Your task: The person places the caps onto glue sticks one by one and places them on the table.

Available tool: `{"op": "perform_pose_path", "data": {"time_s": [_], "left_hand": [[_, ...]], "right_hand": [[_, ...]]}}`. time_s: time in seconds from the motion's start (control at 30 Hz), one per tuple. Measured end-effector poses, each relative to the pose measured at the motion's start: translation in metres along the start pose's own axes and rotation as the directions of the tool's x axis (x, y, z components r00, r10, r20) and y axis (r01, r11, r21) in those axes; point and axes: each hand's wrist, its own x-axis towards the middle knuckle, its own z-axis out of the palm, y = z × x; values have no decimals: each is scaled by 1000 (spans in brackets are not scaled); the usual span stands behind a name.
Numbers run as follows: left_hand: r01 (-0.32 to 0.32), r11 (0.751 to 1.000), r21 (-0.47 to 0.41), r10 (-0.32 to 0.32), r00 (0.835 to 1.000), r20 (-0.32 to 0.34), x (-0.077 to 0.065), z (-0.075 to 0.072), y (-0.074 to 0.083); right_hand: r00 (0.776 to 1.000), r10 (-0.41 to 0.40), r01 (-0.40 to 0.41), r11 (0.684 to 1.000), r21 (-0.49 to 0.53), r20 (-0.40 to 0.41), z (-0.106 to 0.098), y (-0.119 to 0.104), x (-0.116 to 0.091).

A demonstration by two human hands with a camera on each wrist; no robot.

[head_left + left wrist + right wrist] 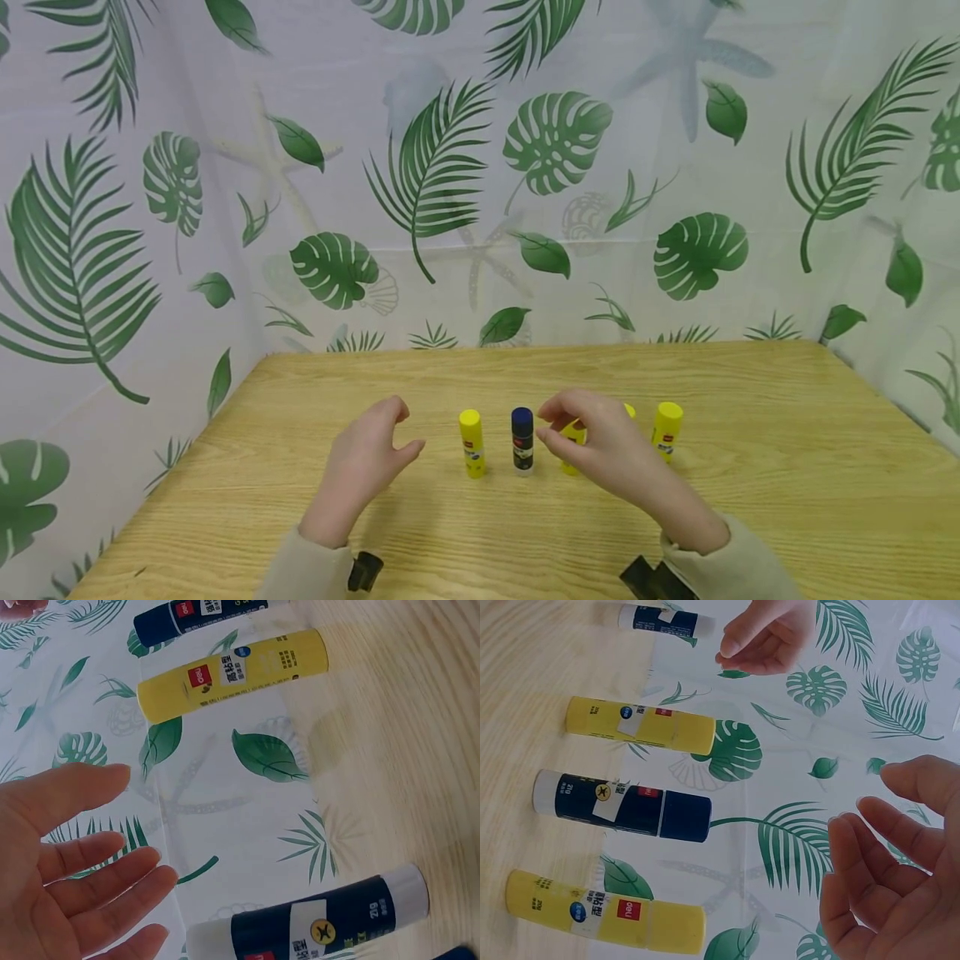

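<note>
Several glue sticks stand upright in a row on the table. My left hand (363,458), its fingers loosely bent and holding nothing, is left of a yellow glue stick (472,446). A navy glue stick with a white cap (307,922) shows near that hand in the left wrist view; in the head view it is hidden. To the right of the yellow one is a dark blue-capped glue stick (522,442). My right hand (611,454), also holding nothing, hovers in front of another yellow glue stick (572,462), covering part of it.
Further right stands a yellow glue stick (667,429); beside it a yellow top (630,410) peeks out behind my right hand. The wooden table (487,542) ends at a leaf-patterned cloth (450,183) at the back and sides. Dark straps (365,571) sit at both wrists.
</note>
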Motion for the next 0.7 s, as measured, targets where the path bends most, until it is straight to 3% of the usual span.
{"op": "perform_pose_path", "data": {"time_s": [0.47,0.7], "left_hand": [[85,996,28,-87,995,50,-1,-5,-18],[100,994,52,-103,994,42,0,-3,-25]], "right_hand": [[1000,-11,11,1000,9,10,1,0,1],[1000,-14,13,1000,10,15,3,0,1]]}}
